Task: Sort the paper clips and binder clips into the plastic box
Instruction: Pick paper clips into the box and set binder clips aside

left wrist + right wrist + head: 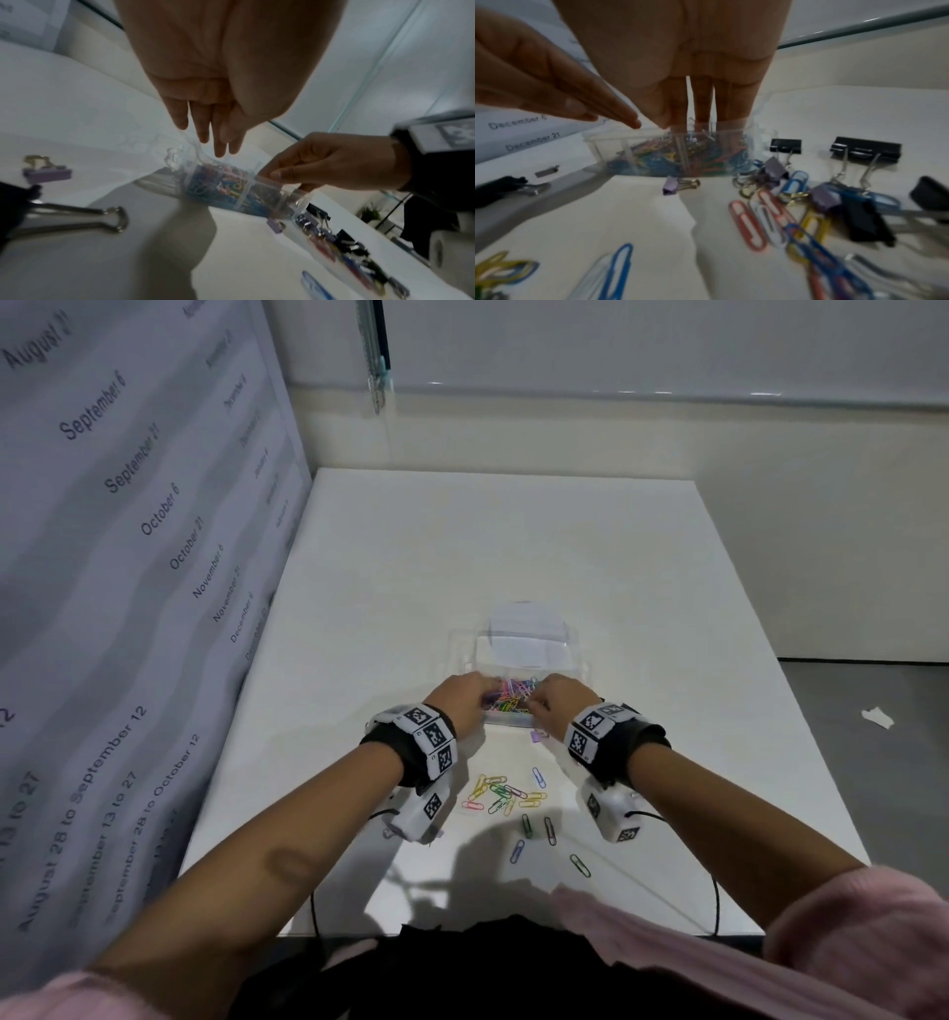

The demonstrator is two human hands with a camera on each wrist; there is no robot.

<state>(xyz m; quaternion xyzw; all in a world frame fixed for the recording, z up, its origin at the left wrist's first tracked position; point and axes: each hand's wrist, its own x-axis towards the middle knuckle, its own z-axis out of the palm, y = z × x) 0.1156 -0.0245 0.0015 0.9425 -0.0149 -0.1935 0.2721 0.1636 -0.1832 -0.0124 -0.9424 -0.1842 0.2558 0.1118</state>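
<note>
On the white tabletop [513,546], just ahead of us, the clear plastic box [518,654] stands with its lid up and a compartment already well filled with coloured paper clips [513,698]. Both hands sit at its near edge: the left hand [457,698] has straight fingers reaching down toward the rim, holding nothing we can see; the right hand [562,701] shows fingers extended into the box in the right wrist view and bent at the rim in the left wrist view, so we cannot tell whether that grip has a clip. Still outside: a loose scatter of paper clips [506,796] near us, large black binder clips [864,151] and small purple binder clips [671,185] beside the box. We judge the paper clips mostly sorted and the binder clips barely begun.
</note>
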